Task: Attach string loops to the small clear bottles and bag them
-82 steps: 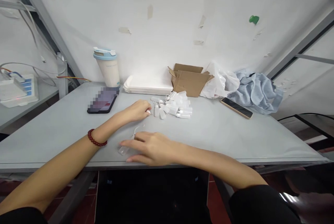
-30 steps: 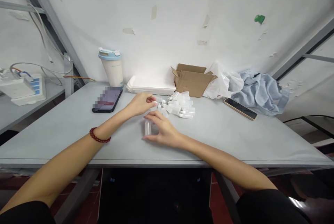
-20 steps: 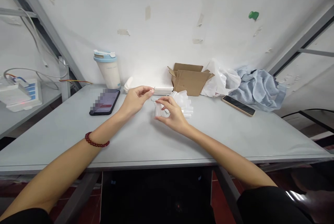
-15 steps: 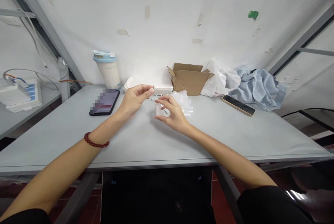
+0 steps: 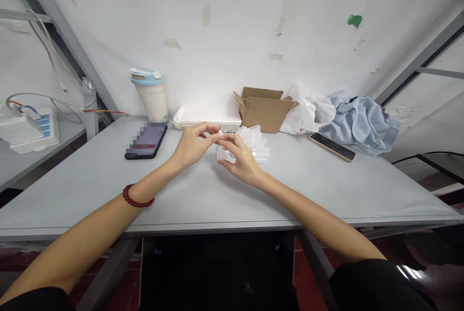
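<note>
My left hand (image 5: 195, 144) is closed in a pinch above the table, thumb against forefinger. Whatever sits between those fingertips is too small to make out. Its tips meet the fingers of my right hand (image 5: 241, 159). Between my right thumb and fingers is a small translucent plastic piece (image 5: 223, 153), partly covered by the fingers; I cannot tell its exact kind. Several clear plastic pieces (image 5: 260, 149) lie in a pile just behind and right of my right hand.
A stack of white paper (image 5: 206, 117) lies behind my hands, with an open cardboard box (image 5: 266, 112) and a white plastic bag (image 5: 304, 110) beside it. At left are a phone (image 5: 147, 141) and a cup (image 5: 150, 96); at right, another phone (image 5: 332, 147) and blue cloth (image 5: 362, 122).
My left hand has moved right and slightly down, bringing its pinched fingertips against my right fingers. The dark tip that showed at the left fingertips is out of sight. The right hand has barely moved.
</note>
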A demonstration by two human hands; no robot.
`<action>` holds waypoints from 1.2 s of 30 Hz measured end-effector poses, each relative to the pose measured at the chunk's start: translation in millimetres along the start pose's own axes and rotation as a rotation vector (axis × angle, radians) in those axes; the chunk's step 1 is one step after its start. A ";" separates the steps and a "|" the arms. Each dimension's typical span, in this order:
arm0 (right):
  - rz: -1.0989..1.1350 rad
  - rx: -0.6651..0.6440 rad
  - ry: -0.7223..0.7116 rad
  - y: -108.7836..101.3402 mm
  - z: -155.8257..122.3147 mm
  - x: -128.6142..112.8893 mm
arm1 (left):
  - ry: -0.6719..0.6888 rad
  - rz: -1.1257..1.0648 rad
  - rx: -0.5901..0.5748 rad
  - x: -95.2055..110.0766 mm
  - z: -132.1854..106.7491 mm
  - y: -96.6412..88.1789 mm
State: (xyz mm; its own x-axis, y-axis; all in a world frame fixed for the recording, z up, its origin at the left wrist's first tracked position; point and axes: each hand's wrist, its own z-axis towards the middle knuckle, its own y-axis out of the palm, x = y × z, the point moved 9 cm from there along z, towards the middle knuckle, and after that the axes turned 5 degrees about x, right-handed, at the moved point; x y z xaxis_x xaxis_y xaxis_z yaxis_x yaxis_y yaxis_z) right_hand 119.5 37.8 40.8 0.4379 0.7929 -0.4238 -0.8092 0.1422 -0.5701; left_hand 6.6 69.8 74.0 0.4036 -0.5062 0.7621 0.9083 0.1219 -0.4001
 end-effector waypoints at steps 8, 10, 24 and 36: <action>-0.077 -0.008 -0.085 3.0 -1.9 -1.6 | -0.229 -0.173 -0.014 -17.4 -0.4 1.2; -0.090 -0.016 -0.082 4.0 -3.2 0.0 | -0.288 -0.229 -0.023 -19.9 -1.9 2.9; 0.186 0.060 0.088 -1.8 -2.5 3.5 | -0.342 -0.395 -0.099 -31.5 0.0 12.0; 0.791 -0.022 0.579 13.2 -6.0 23.3 | -0.296 -0.441 -0.236 -34.0 7.2 10.6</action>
State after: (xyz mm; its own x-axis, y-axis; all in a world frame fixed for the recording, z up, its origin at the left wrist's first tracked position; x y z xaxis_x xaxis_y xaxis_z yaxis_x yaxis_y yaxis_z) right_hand 121.3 54.6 19.2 -0.0983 0.2404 -0.9657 -0.9469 -0.3211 0.0164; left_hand 3.2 94.5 47.5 0.0373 -0.2019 0.9787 0.9622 -0.2571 -0.0897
